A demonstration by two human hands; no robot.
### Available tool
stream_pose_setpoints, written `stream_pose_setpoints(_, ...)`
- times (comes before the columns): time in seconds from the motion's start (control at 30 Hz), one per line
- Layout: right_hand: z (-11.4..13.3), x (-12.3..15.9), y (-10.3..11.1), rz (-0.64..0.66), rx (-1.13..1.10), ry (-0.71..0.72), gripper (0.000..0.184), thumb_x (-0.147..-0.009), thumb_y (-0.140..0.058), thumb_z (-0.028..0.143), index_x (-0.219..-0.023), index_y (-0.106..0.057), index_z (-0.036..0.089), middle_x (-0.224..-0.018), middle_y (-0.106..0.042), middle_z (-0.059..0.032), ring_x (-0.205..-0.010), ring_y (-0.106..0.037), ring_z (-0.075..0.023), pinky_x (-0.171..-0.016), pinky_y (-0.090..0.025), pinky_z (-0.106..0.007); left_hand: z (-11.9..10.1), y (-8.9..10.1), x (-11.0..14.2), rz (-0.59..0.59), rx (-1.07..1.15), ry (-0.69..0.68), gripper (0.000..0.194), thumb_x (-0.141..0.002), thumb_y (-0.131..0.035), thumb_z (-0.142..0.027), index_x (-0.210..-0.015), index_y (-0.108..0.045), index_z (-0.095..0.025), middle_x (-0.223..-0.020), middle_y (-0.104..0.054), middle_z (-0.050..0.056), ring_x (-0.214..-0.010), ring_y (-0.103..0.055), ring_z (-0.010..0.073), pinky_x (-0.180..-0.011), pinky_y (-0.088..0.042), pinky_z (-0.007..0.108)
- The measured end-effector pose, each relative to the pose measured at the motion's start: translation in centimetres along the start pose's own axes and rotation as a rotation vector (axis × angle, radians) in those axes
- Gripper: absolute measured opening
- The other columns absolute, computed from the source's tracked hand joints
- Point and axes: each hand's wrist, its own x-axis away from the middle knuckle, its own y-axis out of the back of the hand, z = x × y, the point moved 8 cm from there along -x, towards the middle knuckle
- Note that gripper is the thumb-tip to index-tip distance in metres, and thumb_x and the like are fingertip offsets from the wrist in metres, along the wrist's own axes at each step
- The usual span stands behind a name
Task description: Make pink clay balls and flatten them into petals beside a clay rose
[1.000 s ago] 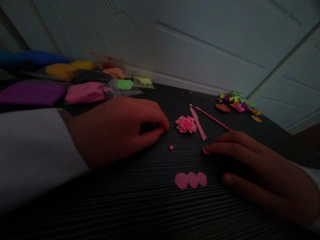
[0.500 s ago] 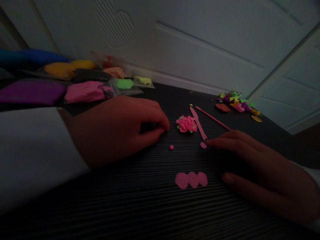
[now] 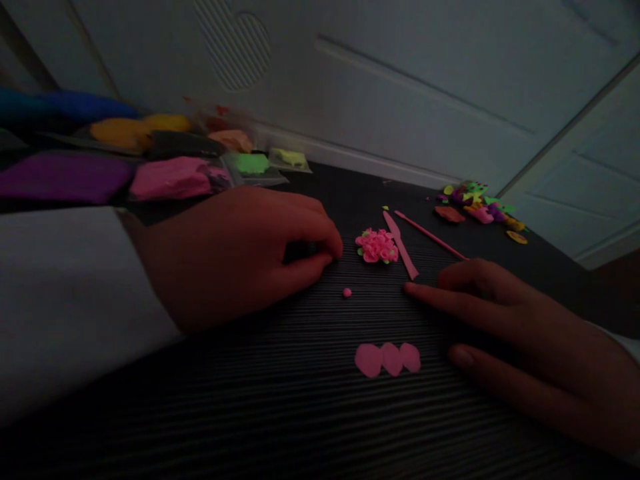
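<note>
My left hand (image 3: 250, 260) rests on the dark ribbed table, thumb and fingertips pressed together; whatever they may hold is hidden. Just right of it lie a small pink clay ball (image 3: 347, 293) and a cluster of pink clay roses (image 3: 377, 246) with green leaves. My right hand (image 3: 520, 333) is open, its index fingertip pressed down where a small pink clay disc lay, now covered by the finger. Beyond that fingertip lie a pink plastic clay knife (image 3: 401, 245) and a thin pink stick tool (image 3: 431, 235). A row of three flat, overlapping pink clay discs (image 3: 391, 360) lies nearer me, between the hands.
Bags of coloured clay, among them a purple bag (image 3: 65, 176) and a pink bag (image 3: 173, 178), line the back left. A pile of small colourful clay pieces (image 3: 480, 203) sits at the back right. A white panelled door (image 3: 380, 100) borders the table's far side.
My right index finger has moved slightly left onto the small pink disc, which is now hidden beneath it. My left hand keeps its pose, and the view has shifted a little.
</note>
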Motion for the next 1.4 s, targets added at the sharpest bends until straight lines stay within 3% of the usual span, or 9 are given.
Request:
stream_pose_setpoints(0.27,0.19,-0.04,0.11,-0.015,0.013,0.02,0.044,-0.077,-0.044,0.031,-0.12,-0.041,0.022,-0.107,-0.045,-0.0086,-0.092,-0.047,-0.0217,-0.072,-0.045,-0.038,-0.17,0.13,-0.04,-0.028,-0.003,-0.009,0.022,-0.072,-0.041,-0.032,-0.083,-0.058,-0.027,-0.08,-0.058,-0.007,-0.069,-0.052,0.0105,-0.064,-0.039,0.022)
stream_pose_setpoints(0.43,0.23,-0.21,0.23,-0.013,0.024,0.017,0.043,-0.076,-0.044,0.031,-0.119,-0.043,0.023,-0.106,-0.047,-0.0087,-0.092,-0.048,-0.0231,-0.072,-0.045,-0.04,-0.35,0.0,-0.16,0.08,-0.042,0.058,0.022,-0.073,-0.039,-0.023,-0.081,-0.059,-0.023,-0.081,-0.058,-0.004,-0.07,-0.051,0.011,-0.064,-0.038,0.024)
stream_pose_setpoints(0.57,0.27,-0.2,0.19,0.007,0.053,0.017,0.043,-0.077,-0.043,0.032,-0.119,-0.042,0.022,-0.106,-0.045,-0.0087,-0.092,-0.046,-0.0233,-0.072,-0.044,-0.041,-0.55,0.32,-0.21,0.0,-0.042,0.006,0.02,-0.071,-0.042,-0.029,-0.081,-0.059,-0.025,-0.078,-0.058,-0.006,-0.067,-0.051,0.0106,-0.062,-0.038,0.023)
stream_pose_setpoints(0.6,0.3,-0.19,0.18,0.011,0.061,0.017,0.044,-0.077,-0.042,0.032,-0.119,-0.041,0.022,-0.106,-0.045,-0.0088,-0.092,-0.046,-0.0237,-0.071,-0.043,-0.042,-0.36,-0.13,-0.21,0.037,-0.048,0.012,0.022,-0.072,-0.04,-0.029,-0.081,-0.059,-0.025,-0.079,-0.058,-0.005,-0.068,-0.052,0.0109,-0.063,-0.038,0.023)
stream_pose_setpoints(0.87,0.51,-0.27,0.14,0.029,0.107,0.034,0.043,-0.078,-0.039,0.034,-0.12,-0.041,0.023,-0.105,-0.046,-0.0093,-0.091,-0.043,-0.0265,-0.069,-0.04,-0.046,-0.01,-0.01,0.02,-0.025,-0.045,-0.003,0.02,-0.071,-0.043,-0.032,-0.081,-0.059,-0.027,-0.078,-0.058,-0.007,-0.068,-0.053,0.0117,-0.067,-0.039,0.025)
stream_pose_setpoints(1.1,0.3,-0.22,0.01,0.032,0.112,0.016,0.043,-0.078,-0.039,0.035,-0.119,-0.042,0.023,-0.106,-0.045,-0.0087,-0.092,-0.044,-0.0256,-0.072,-0.041,-0.045,-0.16,0.17,-0.05,-0.05,-0.053,-0.011,0.022,-0.071,-0.041,-0.032,-0.081,-0.059,-0.025,-0.076,-0.057,-0.006,-0.065,-0.05,0.0101,-0.062,-0.037,0.023)
stream_pose_setpoints(1.4,-0.11,-0.02,-0.05,0.016,0.065,0.019,0.043,-0.078,-0.041,0.034,-0.12,-0.04,0.024,-0.108,-0.041,-0.0063,-0.096,-0.043,-0.019,-0.076,-0.044,-0.035,-0.37,0.25,-0.02,-0.075,-0.03,-0.055,0.018,-0.069,-0.044,-0.029,-0.079,-0.059,-0.025,-0.074,-0.057,-0.006,-0.063,-0.05,0.0096,-0.058,-0.036,0.022)
